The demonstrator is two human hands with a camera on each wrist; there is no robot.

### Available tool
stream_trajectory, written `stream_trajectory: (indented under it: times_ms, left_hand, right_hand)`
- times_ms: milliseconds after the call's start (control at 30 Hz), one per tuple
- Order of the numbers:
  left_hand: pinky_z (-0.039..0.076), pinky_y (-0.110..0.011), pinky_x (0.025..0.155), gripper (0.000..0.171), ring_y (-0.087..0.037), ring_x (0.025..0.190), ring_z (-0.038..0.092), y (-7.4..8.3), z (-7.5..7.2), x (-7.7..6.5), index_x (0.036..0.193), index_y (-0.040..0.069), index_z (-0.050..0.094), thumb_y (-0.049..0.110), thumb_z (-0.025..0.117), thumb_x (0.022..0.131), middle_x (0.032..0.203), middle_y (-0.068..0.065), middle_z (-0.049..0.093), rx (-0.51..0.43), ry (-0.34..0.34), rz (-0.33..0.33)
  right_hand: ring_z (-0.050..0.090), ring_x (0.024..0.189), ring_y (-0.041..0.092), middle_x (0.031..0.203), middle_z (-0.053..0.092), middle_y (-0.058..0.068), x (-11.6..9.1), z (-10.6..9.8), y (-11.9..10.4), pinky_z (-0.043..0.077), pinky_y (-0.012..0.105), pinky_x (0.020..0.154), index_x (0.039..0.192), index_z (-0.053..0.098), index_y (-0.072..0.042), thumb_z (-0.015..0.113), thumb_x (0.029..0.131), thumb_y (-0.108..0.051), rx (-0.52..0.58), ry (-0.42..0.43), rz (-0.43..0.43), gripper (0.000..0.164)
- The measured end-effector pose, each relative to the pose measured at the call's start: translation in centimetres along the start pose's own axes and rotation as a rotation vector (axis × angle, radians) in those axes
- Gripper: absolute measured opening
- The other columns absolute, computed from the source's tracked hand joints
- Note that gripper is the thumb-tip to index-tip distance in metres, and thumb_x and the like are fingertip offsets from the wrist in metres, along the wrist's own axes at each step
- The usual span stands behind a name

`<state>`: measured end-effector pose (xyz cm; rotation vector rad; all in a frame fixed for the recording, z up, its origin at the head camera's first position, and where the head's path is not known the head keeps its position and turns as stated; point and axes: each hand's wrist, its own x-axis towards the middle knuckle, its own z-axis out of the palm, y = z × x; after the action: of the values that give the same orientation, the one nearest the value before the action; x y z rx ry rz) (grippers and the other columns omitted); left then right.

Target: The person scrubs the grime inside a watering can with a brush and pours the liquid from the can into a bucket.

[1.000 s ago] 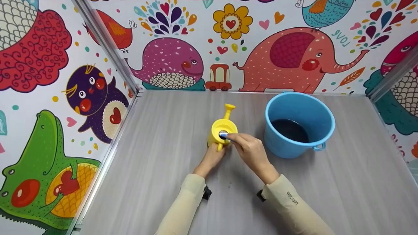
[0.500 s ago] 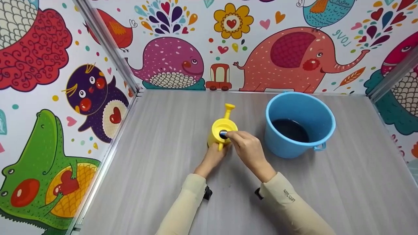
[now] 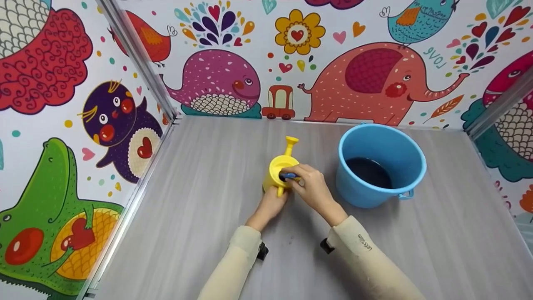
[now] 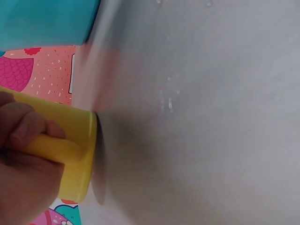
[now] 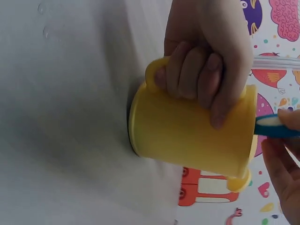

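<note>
A small yellow watering can (image 3: pixel 270 180) stands on the grey table, its spout facing the back wall. My left hand (image 3: pixel 271 205) grips the can's handle, with the fingers curled through it in the right wrist view. Over the can's top, my right hand (image 3: pixel 315 189) pinches a blue-and-white handle (image 5: pixel 271 125) between thumb and fingers. That handle reaches into the can's round top opening, and its far end is hidden inside. The left wrist view shows the left hand (image 4: pixel 29 154) around the yellow handle, with the can's base at the tabletop.
To the right of the can stands a light blue bucket (image 3: pixel 361 198) with dark-looking liquid (image 3: pixel 368 171) in the bottom. A few water drops (image 4: pixel 169 104) lie on the table (image 3: pixel 200 200). Walls printed with cartoon animals (image 3: pixel 220 81) close off the back and sides.
The right hand has shifted slightly left over the can's opening, and the blue-and-white handle has turned to lean right. The left hand keeps its grip on the can. The head view has tilted a little.
</note>
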<state>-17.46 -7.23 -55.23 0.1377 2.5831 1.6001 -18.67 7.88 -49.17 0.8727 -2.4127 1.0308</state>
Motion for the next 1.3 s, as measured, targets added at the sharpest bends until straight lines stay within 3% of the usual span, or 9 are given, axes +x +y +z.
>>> stream_trajectory:
  times_ms: [100,233,467,633,833,967,1067,1167,1300]
  left_hand:
    - [0.031,-0.023,0.053,0.028,-0.008,0.051,0.034,0.1,0.0,0.2,0.070,0.016,0.045,0.011,0.053,0.097,0.056,0.008,0.036,0.001,-0.002,0.014]
    - [0.032,-0.023,0.055,0.021,-0.008,0.054,0.035,0.2,0.2,0.5,0.077,0.014,0.049,0.010,0.052,0.097,0.058,0.008,0.036,-0.016,-0.019,0.029]
    - [0.027,-0.022,0.053,0.023,-0.007,0.053,0.030,-0.3,0.3,0.3,0.070,0.012,0.045,0.001,0.055,0.087,0.058,0.009,0.031,-0.002,-0.016,0.094]
    - [0.029,-0.019,0.054,0.023,-0.005,0.055,0.033,-0.7,0.2,-0.2,0.070,0.009,0.049,0.002,0.057,0.090,0.061,0.009,0.034,0.064,-0.007,0.153]
    - [0.031,-0.019,0.053,0.026,-0.004,0.054,0.035,-0.5,0.2,-0.4,0.069,0.009,0.052,0.009,0.058,0.095,0.061,0.009,0.038,0.067,-0.014,0.130]
    - [0.037,-0.022,0.060,0.014,-0.009,0.063,0.042,-0.4,0.1,-0.3,0.089,0.000,0.064,0.009,0.057,0.095,0.069,0.005,0.047,0.080,-0.006,0.093]
    - [0.038,-0.025,0.064,0.016,-0.011,0.067,0.043,-0.2,-0.1,-0.1,0.100,-0.003,0.066,0.009,0.057,0.094,0.072,0.004,0.048,0.073,0.012,0.080]
    - [0.034,-0.024,0.057,0.017,-0.010,0.059,0.039,-0.1,-0.1,0.1,0.084,0.002,0.062,0.011,0.055,0.096,0.064,0.006,0.042,0.050,0.005,0.067]
    - [0.030,-0.022,0.052,0.031,-0.007,0.052,0.034,-0.2,0.1,0.2,0.069,0.014,0.048,0.016,0.053,0.099,0.056,0.010,0.034,0.027,-0.012,0.062]
  right_hand:
    - [0.067,0.099,0.021,0.103,0.072,0.004,0.0,0.2,0.2,0.056,0.038,0.090,0.109,0.072,-0.009,0.071,0.091,-0.010,-0.036,-0.031,-0.033,0.018]
    - [0.062,0.097,0.021,0.104,0.069,0.004,0.0,0.6,0.3,0.056,0.036,0.088,0.110,0.068,-0.009,0.071,0.091,-0.011,-0.163,-0.029,-0.116,0.019]
    - [0.058,0.092,0.022,0.100,0.063,0.006,-0.1,1.0,-0.6,0.056,0.035,0.083,0.105,0.066,-0.010,0.075,0.087,-0.007,-0.231,0.062,-0.241,0.020]
    - [0.054,0.087,0.021,0.092,0.057,0.006,-0.3,1.4,-1.2,0.055,0.033,0.077,0.097,0.064,-0.010,0.074,0.084,-0.003,-0.244,0.112,-0.297,0.018]
    - [0.054,0.089,0.020,0.093,0.058,0.005,-0.6,1.5,-1.5,0.054,0.032,0.079,0.096,0.061,-0.009,0.072,0.085,-0.001,-0.246,0.114,-0.261,0.017]
    - [0.058,0.093,0.021,0.097,0.067,0.004,-0.4,1.5,-1.4,0.056,0.034,0.083,0.100,0.061,-0.008,0.074,0.085,-0.001,-0.216,0.105,-0.233,0.021]
    - [0.060,0.093,0.020,0.097,0.069,0.004,-0.1,1.6,-1.0,0.057,0.034,0.083,0.102,0.062,-0.008,0.074,0.085,-0.002,-0.170,0.089,-0.193,0.022]
    - [0.060,0.092,0.020,0.096,0.067,0.007,-0.1,1.9,-0.4,0.056,0.035,0.081,0.100,0.062,-0.007,0.075,0.085,-0.002,-0.133,0.080,-0.140,0.021]
    - [0.060,0.092,0.022,0.095,0.065,0.007,-0.2,1.9,0.1,0.055,0.037,0.080,0.100,0.061,-0.007,0.072,0.089,-0.005,-0.112,0.038,-0.091,0.015]
